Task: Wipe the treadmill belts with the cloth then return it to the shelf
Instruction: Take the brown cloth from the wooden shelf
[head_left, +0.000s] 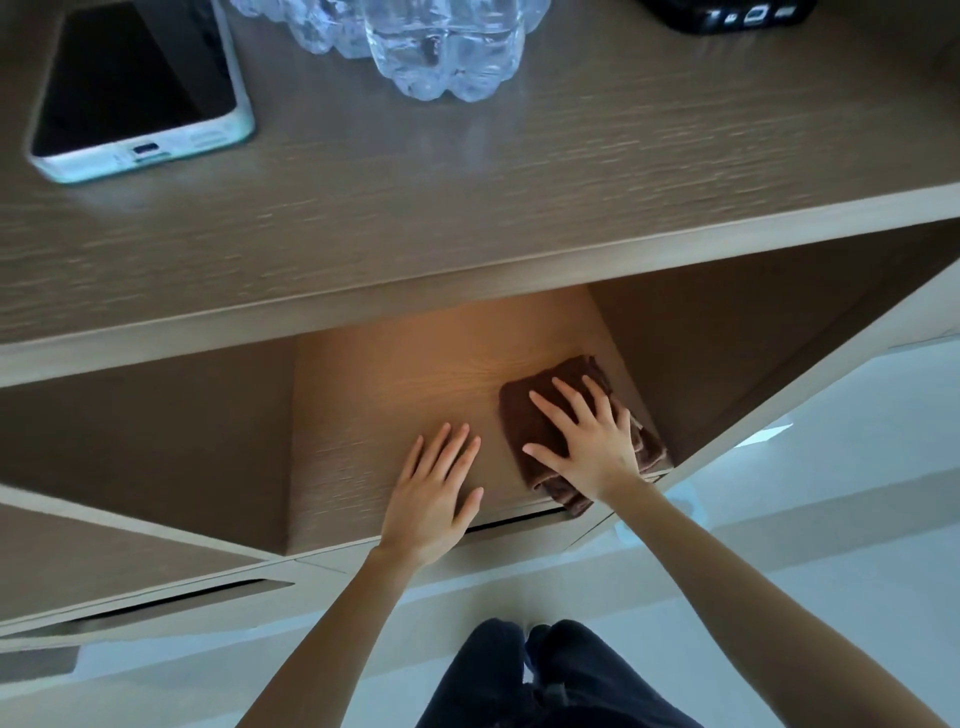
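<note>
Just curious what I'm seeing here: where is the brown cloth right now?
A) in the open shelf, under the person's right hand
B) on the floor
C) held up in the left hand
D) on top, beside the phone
A: the folded brown cloth lies in the shelf, with the right hand flat on it.

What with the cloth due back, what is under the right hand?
The folded brown cloth lies flat under the right hand, on the lower shelf. The hand covers its middle; its edges show.
</note>
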